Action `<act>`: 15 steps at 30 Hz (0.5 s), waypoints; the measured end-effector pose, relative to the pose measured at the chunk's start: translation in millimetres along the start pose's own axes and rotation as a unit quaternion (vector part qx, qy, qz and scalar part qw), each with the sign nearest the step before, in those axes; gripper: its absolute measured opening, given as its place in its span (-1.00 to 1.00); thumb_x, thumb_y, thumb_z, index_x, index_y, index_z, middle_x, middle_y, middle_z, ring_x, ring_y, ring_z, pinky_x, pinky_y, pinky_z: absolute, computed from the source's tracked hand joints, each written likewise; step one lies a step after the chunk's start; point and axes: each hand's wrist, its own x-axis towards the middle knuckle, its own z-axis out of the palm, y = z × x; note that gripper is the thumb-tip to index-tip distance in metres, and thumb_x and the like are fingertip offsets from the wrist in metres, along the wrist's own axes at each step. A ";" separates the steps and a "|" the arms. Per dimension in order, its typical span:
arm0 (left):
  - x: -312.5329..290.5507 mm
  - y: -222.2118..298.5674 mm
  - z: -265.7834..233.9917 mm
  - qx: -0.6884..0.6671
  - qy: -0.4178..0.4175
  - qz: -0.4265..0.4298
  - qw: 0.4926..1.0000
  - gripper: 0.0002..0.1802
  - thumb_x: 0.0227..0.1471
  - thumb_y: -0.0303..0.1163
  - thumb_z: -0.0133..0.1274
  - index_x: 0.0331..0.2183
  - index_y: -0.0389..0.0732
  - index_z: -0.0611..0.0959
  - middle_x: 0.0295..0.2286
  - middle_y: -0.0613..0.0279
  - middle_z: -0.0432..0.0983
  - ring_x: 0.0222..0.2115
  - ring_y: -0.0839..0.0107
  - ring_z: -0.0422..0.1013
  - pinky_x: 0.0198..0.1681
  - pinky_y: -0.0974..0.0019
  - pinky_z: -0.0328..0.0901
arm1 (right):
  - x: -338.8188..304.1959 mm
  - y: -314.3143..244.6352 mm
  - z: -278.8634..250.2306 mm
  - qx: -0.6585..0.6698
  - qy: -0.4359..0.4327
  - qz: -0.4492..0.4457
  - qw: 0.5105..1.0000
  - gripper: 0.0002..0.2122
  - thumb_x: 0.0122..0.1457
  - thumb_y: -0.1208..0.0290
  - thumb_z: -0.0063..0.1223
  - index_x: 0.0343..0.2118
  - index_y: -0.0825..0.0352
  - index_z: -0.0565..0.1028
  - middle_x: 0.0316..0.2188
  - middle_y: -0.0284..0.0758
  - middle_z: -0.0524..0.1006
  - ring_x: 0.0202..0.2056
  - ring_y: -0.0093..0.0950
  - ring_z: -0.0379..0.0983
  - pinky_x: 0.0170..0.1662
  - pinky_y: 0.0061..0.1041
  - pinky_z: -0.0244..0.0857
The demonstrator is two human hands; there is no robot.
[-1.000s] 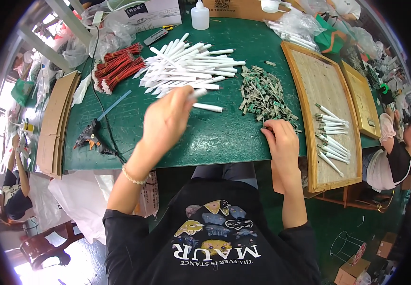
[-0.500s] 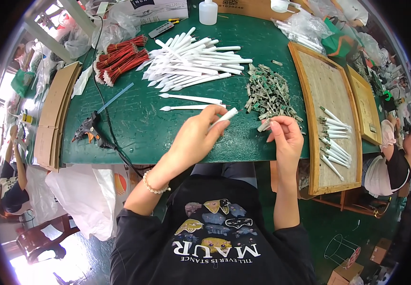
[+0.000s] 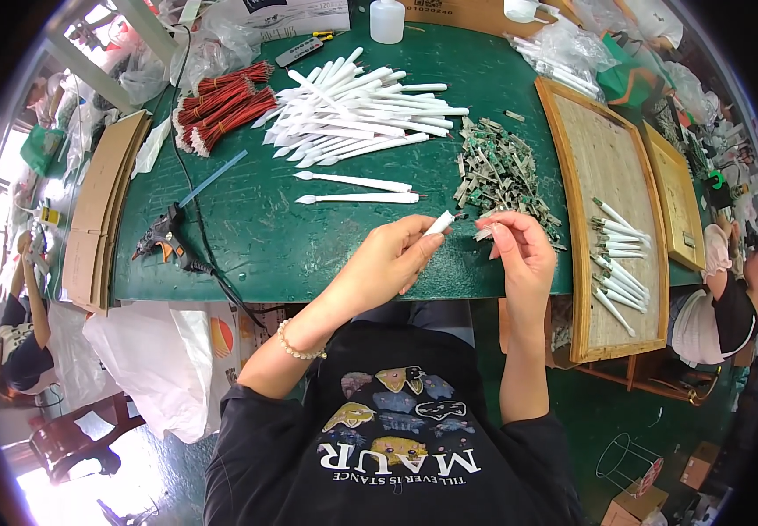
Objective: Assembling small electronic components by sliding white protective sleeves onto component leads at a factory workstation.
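My left hand is closed around a white candle-shaped tube. Its end points to the right, with dark wire ends showing; the rest is hidden in my palm. Close by on the right, my right hand pinches a small circuit board. The board and the tube's end are a short gap apart. Just beyond my right hand spreads a pile of small circuit boards. Two white candle-shaped tubes with flame-like tips lie on the green table, and a large heap of such tubes is behind them.
Bundles of red wires lie at the far left. A glue gun with its cable rests at the left, near stacked cardboard. To the right stands a wooden-framed tray with several tubes. A white bottle is at the back.
My left hand has moved right with the tube, bringing its end near the board. My right hand has stayed nearly in place, still pinching the circuit board.
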 end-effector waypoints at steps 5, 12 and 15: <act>-6.9 1.5 7.6 -0.114 -0.030 -0.049 0.992 -0.69 0.20 -0.26 -0.16 -0.21 -0.33 0.47 -0.69 0.48 0.15 -0.76 0.73 0.05 -0.73 0.60 -0.05 | -11.3 3.0 9.2 0.148 -0.037 0.011 0.988 -0.87 0.17 0.47 -0.01 -0.28 0.41 0.47 -0.28 -0.25 0.51 -0.42 -0.63 0.35 -0.41 -0.68 0.22; -18.2 -9.6 16.7 -0.157 -0.034 -0.060 0.985 -0.73 0.18 -0.27 -0.10 -0.34 -0.31 0.47 -0.69 0.48 0.17 -0.79 0.73 0.04 -0.75 0.60 -0.06 | -26.2 14.6 18.3 0.200 -0.076 0.000 0.977 -0.88 0.18 0.50 -0.04 -0.29 0.41 0.48 -0.27 -0.24 0.48 -0.41 -0.59 0.35 -0.38 -0.66 0.22; -22.0 -11.7 23.6 -0.141 0.021 -0.027 0.989 -0.79 0.15 -0.30 -0.05 -0.34 -0.27 0.47 -0.70 0.50 0.22 -0.78 0.74 0.11 -0.75 0.57 -0.03 | -41.1 8.5 24.2 0.151 -0.033 0.008 0.988 -0.87 0.14 0.56 0.01 -0.25 0.43 0.48 -0.28 -0.27 0.50 -0.33 -0.58 0.39 -0.26 -0.64 0.27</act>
